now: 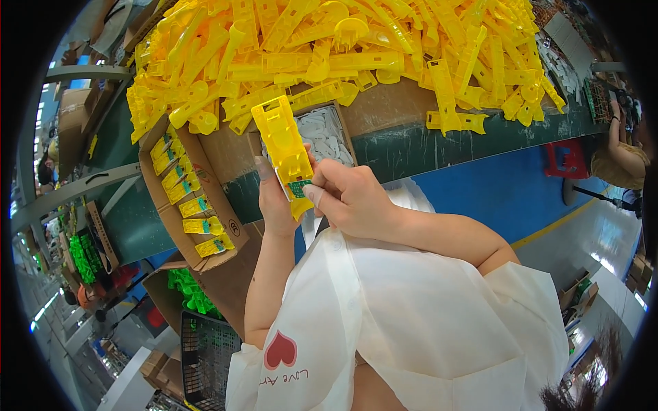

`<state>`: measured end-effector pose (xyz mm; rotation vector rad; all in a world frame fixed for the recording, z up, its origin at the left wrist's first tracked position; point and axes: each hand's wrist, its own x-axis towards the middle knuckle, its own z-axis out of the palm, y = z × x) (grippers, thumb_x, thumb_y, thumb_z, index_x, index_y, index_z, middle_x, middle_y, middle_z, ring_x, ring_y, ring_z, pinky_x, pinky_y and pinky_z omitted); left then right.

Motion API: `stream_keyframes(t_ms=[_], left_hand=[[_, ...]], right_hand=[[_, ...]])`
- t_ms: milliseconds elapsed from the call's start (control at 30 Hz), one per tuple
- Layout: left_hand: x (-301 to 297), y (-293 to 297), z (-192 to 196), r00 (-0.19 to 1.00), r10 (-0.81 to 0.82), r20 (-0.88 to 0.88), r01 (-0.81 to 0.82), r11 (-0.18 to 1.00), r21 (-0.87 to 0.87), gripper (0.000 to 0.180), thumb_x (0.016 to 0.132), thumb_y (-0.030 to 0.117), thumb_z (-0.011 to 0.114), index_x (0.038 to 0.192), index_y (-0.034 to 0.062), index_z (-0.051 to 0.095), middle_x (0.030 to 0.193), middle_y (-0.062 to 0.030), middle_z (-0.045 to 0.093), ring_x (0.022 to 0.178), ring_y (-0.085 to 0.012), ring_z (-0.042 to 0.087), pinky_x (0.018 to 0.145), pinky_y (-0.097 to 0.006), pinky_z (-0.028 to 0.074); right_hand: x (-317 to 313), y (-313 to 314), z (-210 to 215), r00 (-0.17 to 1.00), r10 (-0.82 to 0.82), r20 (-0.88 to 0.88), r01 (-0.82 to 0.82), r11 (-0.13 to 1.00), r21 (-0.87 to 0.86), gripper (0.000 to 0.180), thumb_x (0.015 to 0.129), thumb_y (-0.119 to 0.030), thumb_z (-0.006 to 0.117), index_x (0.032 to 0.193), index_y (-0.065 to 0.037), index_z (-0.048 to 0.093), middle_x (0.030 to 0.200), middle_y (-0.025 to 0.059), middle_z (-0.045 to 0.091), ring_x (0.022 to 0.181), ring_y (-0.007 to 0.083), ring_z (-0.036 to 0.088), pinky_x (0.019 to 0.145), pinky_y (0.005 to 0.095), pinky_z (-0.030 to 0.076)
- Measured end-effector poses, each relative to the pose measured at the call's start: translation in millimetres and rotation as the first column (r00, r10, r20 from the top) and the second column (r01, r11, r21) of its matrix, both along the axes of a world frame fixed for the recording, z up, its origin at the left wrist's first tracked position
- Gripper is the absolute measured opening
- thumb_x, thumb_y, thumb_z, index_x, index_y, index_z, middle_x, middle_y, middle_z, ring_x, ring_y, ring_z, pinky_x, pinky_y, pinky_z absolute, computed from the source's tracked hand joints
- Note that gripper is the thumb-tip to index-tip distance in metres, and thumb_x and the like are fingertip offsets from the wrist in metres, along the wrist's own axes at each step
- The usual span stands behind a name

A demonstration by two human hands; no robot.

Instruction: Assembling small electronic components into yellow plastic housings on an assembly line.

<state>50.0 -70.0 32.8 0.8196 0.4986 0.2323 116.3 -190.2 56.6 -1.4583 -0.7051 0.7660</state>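
Observation:
A long yellow plastic part [283, 142] stands upright in my left hand [274, 203], which grips it from the left and behind near its lower end. My right hand [346, 197] pinches a small green circuit board [299, 188] with thumb and fingers and holds it against the lower end of the yellow part. Both hands hover over my white shirt, just in front of the green table edge [411, 147].
A big heap of yellow plastic parts [343, 48] covers the table. A cardboard box [171, 226] on the left holds yellow parts fitted with green boards. A small box of white pieces [322, 133] sits behind my hands. Green parts [188, 288] and a black crate [205, 349] lie lower left. A red stool [565, 161] and another person [620, 157] are at right.

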Motion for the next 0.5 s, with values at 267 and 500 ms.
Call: stream_keyframes(t_ms=[267, 500], left_hand=[[5.7, 0.2, 0.2, 0.995, -0.068, -0.067, 0.082, 0.968, 0.237, 0.06, 0.088, 0.051, 0.026, 0.111, -0.001, 0.046, 0.097, -0.0093, 0.055, 0.085, -0.0169, 0.054, 0.075, -0.028, 0.044], [3.1, -2.9, -4.7, 0.986, 0.0, -0.166, 0.039, 0.972, 0.233, 0.056, 0.09, 0.047, 0.025, 0.111, 0.0002, 0.046, 0.099, -0.009, 0.055, 0.088, -0.0175, 0.055, 0.077, -0.029, 0.045]], right_hand=[[3.3, 0.1, 0.6, 0.918, -0.056, -0.393, 0.035, 0.998, -0.059, 0.013, 0.084, -0.01, 0.051, 0.077, -0.004, 0.042, 0.06, 0.0053, 0.056, 0.044, 0.0059, 0.05, 0.04, 0.0181, 0.039], [6.8, 2.2, -16.3, 0.996, 0.03, 0.085, -0.015, 0.983, -0.182, 0.014, 0.083, -0.01, 0.052, 0.078, -0.003, 0.042, 0.061, 0.0098, 0.055, 0.047, 0.0145, 0.053, 0.044, 0.0259, 0.042]])
